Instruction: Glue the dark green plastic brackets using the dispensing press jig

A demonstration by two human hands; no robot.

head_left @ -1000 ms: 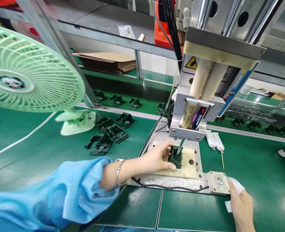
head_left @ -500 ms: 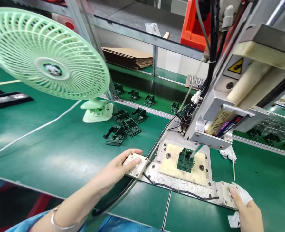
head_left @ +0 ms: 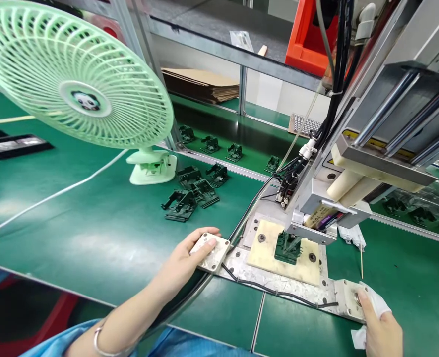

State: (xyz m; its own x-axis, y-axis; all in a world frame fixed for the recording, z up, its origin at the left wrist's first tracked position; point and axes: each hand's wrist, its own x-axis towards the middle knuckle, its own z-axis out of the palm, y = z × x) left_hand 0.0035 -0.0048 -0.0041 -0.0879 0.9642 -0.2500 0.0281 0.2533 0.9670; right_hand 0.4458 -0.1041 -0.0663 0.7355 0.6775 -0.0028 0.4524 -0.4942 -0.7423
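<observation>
My left hand [head_left: 182, 260] is wrapped around a pale metal button box [head_left: 219, 252] at the press base's left end, its thumb on the top. At the base's right end my right hand [head_left: 385, 331] grips another button box [head_left: 345, 300], with the thumb on its round button. White tissue [head_left: 379, 303] lies between that hand and the box. Between the hands, a dark green plastic part [head_left: 284, 254] sits in a cream fixture plate [head_left: 264, 255]. The press head [head_left: 312, 232] is low over this part and hides some of it.
A green clip fan [head_left: 152, 166] stands left of several loose green plastic parts [head_left: 180, 203]. More parts [head_left: 234, 152] lie along the back channel. Black cables [head_left: 252, 203] run beside the press. A wooden stick [head_left: 361, 263] and white packets [head_left: 351, 235] lie at right.
The press head and its cream block have come down towards the part in the fixture. Both hands stay on their button boxes. The view has shifted slightly.
</observation>
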